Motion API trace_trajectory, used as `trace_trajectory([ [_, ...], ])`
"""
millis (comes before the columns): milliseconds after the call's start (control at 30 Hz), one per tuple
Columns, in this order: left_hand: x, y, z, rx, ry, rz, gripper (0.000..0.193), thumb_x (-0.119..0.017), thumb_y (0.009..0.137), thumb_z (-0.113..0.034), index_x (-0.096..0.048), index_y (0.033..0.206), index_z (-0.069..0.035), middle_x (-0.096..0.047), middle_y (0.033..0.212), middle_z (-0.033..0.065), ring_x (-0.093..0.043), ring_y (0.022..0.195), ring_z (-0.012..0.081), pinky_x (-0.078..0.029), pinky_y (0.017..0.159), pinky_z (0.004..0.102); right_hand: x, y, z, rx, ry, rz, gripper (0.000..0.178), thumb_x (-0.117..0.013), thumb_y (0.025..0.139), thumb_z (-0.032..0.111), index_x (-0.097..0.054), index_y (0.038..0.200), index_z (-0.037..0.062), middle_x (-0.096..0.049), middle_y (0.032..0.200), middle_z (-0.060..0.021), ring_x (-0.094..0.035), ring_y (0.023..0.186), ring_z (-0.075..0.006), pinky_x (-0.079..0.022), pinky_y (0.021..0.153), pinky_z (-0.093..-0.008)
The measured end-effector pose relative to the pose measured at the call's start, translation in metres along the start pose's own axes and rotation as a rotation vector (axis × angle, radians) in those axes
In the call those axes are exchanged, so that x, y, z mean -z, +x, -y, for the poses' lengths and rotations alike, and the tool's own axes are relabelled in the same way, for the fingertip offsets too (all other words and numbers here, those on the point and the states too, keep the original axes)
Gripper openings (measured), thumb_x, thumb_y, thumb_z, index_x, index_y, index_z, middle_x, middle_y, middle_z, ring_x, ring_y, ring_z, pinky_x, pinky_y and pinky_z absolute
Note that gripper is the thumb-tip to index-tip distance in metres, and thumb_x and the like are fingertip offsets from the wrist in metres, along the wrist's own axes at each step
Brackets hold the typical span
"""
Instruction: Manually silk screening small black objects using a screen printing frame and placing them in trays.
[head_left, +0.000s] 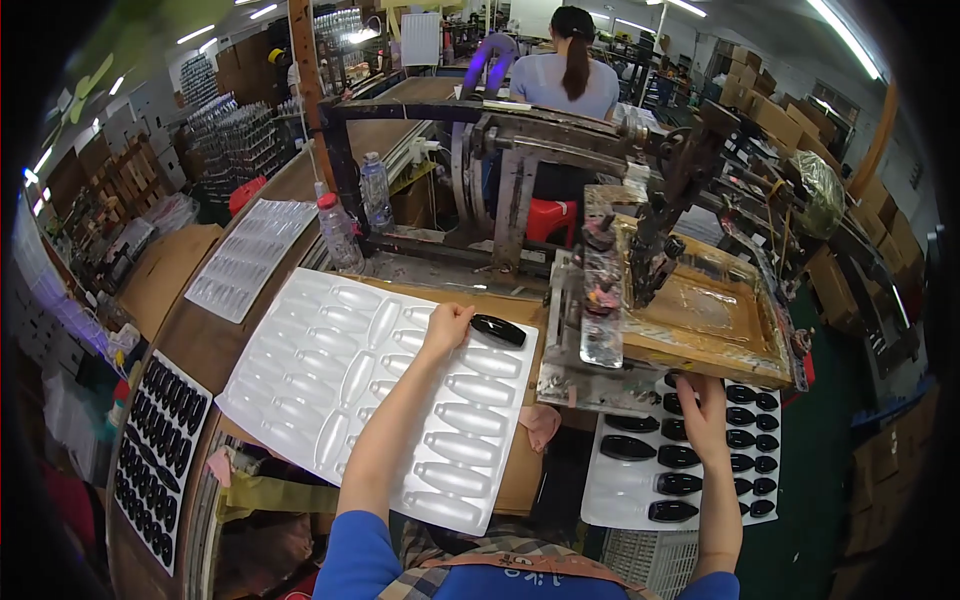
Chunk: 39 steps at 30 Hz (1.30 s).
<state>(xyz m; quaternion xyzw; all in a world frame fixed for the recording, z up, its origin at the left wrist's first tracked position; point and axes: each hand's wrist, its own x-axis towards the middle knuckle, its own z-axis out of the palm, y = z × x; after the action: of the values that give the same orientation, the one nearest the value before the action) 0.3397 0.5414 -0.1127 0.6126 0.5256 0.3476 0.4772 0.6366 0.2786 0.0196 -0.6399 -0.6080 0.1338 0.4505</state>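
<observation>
My left hand (450, 326) is closed, its fingertips pinching the narrow end of a glossy black bottle-shaped piece (498, 331). That piece lies at the far right slot of a large white moulded tray (345, 375), whose other visible slots hold nothing. Under the front edge of a wooden screen-printing frame (690, 357), my right hand (704, 412) reaches over a second white tray (612, 497). Its visible fingers are stretched and apart, close to the black pieces there; the frame hides some of that spot. Several rows of black pieces (680, 484) fill much of this tray.
The metal printing machine (600, 290) stands ahead and to the right. A tray of black pieces (157, 460) lies at far left, with a white tray (250, 258) beyond. Two clear bottles (340, 235) stand by the machine post. Another person (568, 75) sits ahead, back turned.
</observation>
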Motion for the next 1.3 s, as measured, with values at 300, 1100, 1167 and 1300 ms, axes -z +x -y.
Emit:
trace_trajectory([
  [300, -0.009, 0.014, 0.025, -0.158, 0.688, -0.178, 0.034, -0.056, 0.08, -0.03, -0.058, 0.066, 0.001, -0.061, 0.07, 0.0212, -0.059, 0.069, 0.038, -0.047, 0.061, 0.0429, -0.022, -0.07, -0.027, 0.119, -0.628, 0.4, 0.042, -0.068, 0.071, 0.024, -0.056, 0.102, -0.0008, -0.058, 0.092, -0.0144, -0.059, 0.073, -0.0284, -0.047, 0.068, -0.034],
  [1100, -0.027, 0.004, -0.121, -0.597, -0.575, 0.112, 0.015, -0.053, 0.085, -0.011, -0.055, 0.095, 0.0, -0.057, 0.084, 0.0017, -0.053, 0.076, 0.0084, -0.044, 0.068, 0.0216, -0.026, 0.042, 0.021, -0.094, 0.029, 0.225, 0.054, -0.069, 0.072, 0.032, -0.05, 0.115, 0.0054, -0.055, 0.111, -0.0125, -0.053, 0.1, -0.0234, -0.04, 0.086, -0.0304],
  [1167, 0.005, -0.011, -0.101, -0.505, -0.687, 0.165, 0.014, -0.053, 0.086, -0.012, -0.055, 0.094, 0.0, -0.057, 0.084, 0.0014, -0.053, 0.076, 0.0077, -0.044, 0.067, 0.0206, -0.048, 0.053, 0.039, -0.02, -0.102, 0.345, 0.057, -0.07, 0.071, 0.033, -0.049, 0.113, 0.0011, -0.055, 0.11, -0.0132, -0.051, 0.099, -0.0219, -0.039, 0.087, -0.0302],
  [1300, 0.027, -0.033, -0.087, -0.515, -0.339, 0.071, 0.015, -0.054, 0.086, -0.014, -0.056, 0.089, 0.0, -0.056, 0.079, 0.0, -0.053, 0.068, 0.0061, -0.043, 0.062, 0.019, -0.049, 0.049, 0.041, -0.124, -0.14, 0.41, 0.061, -0.066, 0.072, 0.042, -0.049, 0.113, 0.0005, -0.054, 0.111, -0.0169, -0.048, 0.107, -0.0286, -0.036, 0.09, -0.0338],
])
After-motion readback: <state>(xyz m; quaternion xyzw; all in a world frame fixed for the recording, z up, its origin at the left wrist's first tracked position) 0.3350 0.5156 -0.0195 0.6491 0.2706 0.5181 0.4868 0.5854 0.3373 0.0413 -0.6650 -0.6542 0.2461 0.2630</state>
